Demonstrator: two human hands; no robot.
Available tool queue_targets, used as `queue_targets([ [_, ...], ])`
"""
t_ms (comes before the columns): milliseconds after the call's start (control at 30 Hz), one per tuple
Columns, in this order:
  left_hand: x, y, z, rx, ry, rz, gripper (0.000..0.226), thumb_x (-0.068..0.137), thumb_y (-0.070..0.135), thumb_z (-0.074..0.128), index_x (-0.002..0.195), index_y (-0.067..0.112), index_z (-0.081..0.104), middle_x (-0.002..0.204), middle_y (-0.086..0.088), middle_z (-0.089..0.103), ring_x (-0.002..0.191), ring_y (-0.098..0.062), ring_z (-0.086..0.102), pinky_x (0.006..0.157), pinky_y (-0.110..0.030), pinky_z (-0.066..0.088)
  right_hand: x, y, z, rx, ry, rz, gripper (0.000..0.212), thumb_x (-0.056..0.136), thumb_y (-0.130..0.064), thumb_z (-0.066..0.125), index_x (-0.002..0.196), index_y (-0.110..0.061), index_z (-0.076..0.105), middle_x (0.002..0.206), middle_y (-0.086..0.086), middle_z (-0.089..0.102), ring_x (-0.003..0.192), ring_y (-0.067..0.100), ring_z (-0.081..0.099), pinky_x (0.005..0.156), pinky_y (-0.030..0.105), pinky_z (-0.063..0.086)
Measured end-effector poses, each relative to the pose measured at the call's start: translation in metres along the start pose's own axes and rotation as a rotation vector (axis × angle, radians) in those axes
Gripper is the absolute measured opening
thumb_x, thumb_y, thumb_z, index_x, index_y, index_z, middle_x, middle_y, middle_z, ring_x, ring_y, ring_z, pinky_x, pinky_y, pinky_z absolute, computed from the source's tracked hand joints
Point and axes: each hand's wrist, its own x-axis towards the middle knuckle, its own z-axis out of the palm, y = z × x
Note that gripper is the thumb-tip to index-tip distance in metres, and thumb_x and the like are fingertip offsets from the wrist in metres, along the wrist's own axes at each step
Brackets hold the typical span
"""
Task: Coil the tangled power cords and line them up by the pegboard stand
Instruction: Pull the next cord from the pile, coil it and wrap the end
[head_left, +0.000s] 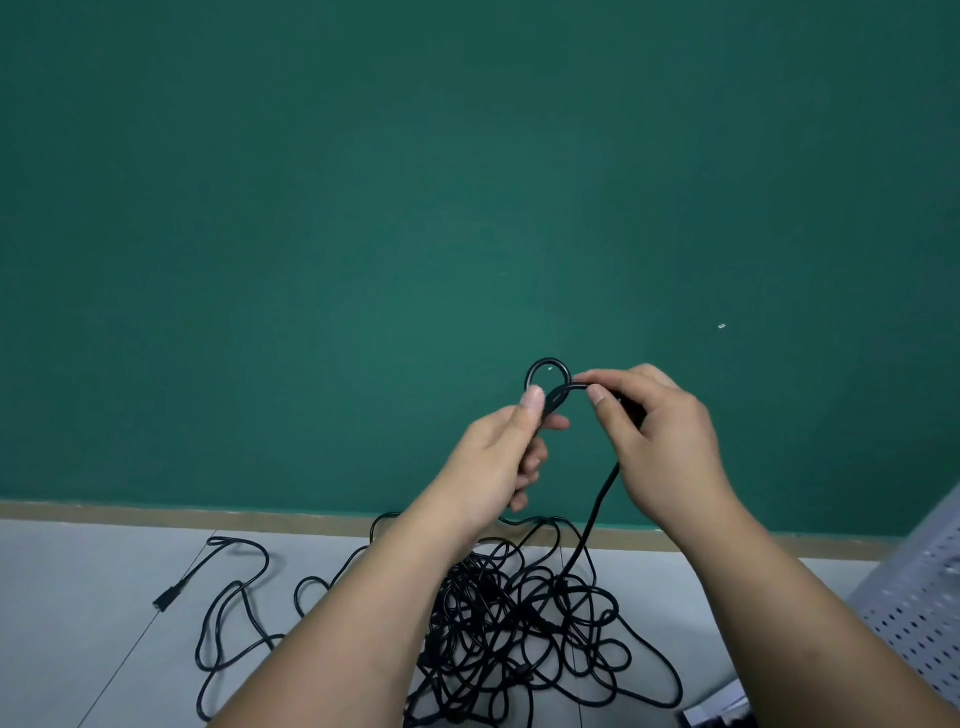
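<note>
A tangled heap of black power cords (524, 618) lies on the pale floor below my arms. One black cord (597, 512) rises from the heap to my hands, held up in front of the green wall. My left hand (506, 457) pinches the cord near its plug end between thumb and fingers. My right hand (660, 426) grips the same cord a little to the right. Between the two hands the cord bends into a small loop (549, 370). A grey pegboard stand (924, 587) shows at the right edge.
A loose cord with a black plug (166, 601) trails across the floor at the left. A wooden baseboard (208, 514) runs along the foot of the green wall (415, 208). A dark object (722, 714) peeks in at the bottom right.
</note>
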Motion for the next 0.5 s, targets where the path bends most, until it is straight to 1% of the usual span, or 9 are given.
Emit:
queue_targets([
  [100, 0.0, -0.006, 0.002, 0.082, -0.067, 0.008, 0.051, 0.103, 0.061, 0.048, 0.119, 0.019, 0.072, 0.073, 0.006, 0.047, 0.06, -0.012, 0.036, 0.054, -0.031, 0.03, 0.0, 0.001, -0.004, -0.038, 0.024, -0.031, 0.022, 0.1, -0.021, 0.072, 0.115, -0.036, 0.076, 0.092, -0.013, 0.065, 0.081, 0.012, 0.059, 0.075, 0.02, 0.046],
  [167, -0.001, -0.007, 0.006, 0.107, -0.075, 0.0, 0.048, 0.099, 0.055, 0.049, 0.12, 0.018, 0.071, 0.079, 0.004, 0.056, 0.062, -0.012, 0.04, 0.054, -0.03, 0.03, -0.001, 0.0, -0.007, -0.063, 0.017, -0.046, 0.024, 0.098, -0.02, 0.074, 0.116, -0.036, 0.073, 0.096, -0.019, 0.066, 0.085, 0.01, 0.06, 0.081, 0.02, 0.047],
  [233, -0.001, -0.006, 0.009, 0.111, -0.061, -0.01, 0.046, 0.095, 0.047, 0.047, 0.121, 0.016, 0.069, 0.088, 0.003, 0.064, 0.066, -0.013, 0.046, 0.054, -0.03, 0.03, -0.001, -0.004, -0.008, -0.142, -0.009, -0.117, 0.022, 0.096, -0.018, 0.076, 0.113, -0.032, 0.073, 0.096, -0.025, 0.064, 0.088, 0.008, 0.06, 0.083, 0.02, 0.048],
  [267, -0.002, -0.006, 0.011, 0.102, -0.064, -0.012, 0.043, 0.096, 0.044, 0.046, 0.121, 0.016, 0.068, 0.09, 0.002, 0.066, 0.068, -0.013, 0.047, 0.054, -0.029, 0.03, -0.001, -0.006, -0.008, -0.192, -0.019, -0.172, 0.02, 0.095, -0.017, 0.077, 0.109, -0.029, 0.074, 0.093, -0.025, 0.063, 0.089, 0.009, 0.059, 0.083, 0.023, 0.05],
  [333, -0.004, -0.004, 0.015, 0.028, -0.084, -0.029, 0.035, 0.105, 0.04, 0.044, 0.116, 0.017, 0.068, 0.088, -0.004, 0.063, 0.065, -0.013, 0.045, 0.053, -0.029, 0.03, 0.001, -0.006, -0.008, -0.256, -0.024, -0.253, 0.015, 0.092, -0.015, 0.08, 0.101, -0.026, 0.075, 0.089, -0.022, 0.063, 0.088, 0.01, 0.057, 0.081, 0.029, 0.051],
  [367, -0.006, -0.003, 0.017, -0.023, -0.094, -0.043, 0.035, 0.111, 0.04, 0.042, 0.112, 0.019, 0.069, 0.085, -0.005, 0.059, 0.062, -0.013, 0.042, 0.053, -0.028, 0.029, 0.002, -0.005, -0.008, -0.26, -0.019, -0.261, 0.013, 0.091, -0.016, 0.08, 0.099, -0.025, 0.075, 0.088, -0.021, 0.063, 0.087, 0.01, 0.057, 0.08, 0.031, 0.052],
  [433, -0.008, -0.001, 0.019, -0.108, -0.09, -0.057, 0.041, 0.114, 0.043, 0.036, 0.108, 0.019, 0.068, 0.079, -0.004, 0.054, 0.059, -0.011, 0.037, 0.051, -0.026, 0.027, 0.001, -0.003, -0.007, -0.215, -0.007, -0.243, 0.013, 0.091, -0.015, 0.081, 0.1, -0.024, 0.077, 0.094, -0.016, 0.062, 0.087, 0.009, 0.059, 0.08, 0.028, 0.052],
  [500, -0.006, -0.001, 0.019, -0.191, -0.055, -0.054, 0.04, 0.114, 0.042, 0.036, 0.112, 0.016, 0.066, 0.077, -0.002, 0.051, 0.058, -0.011, 0.034, 0.05, -0.026, 0.025, -0.001, -0.003, -0.006, -0.135, -0.014, -0.19, 0.018, 0.093, -0.017, 0.079, 0.108, -0.026, 0.077, 0.106, -0.01, 0.058, 0.094, 0.008, 0.062, 0.085, 0.02, 0.051],
])
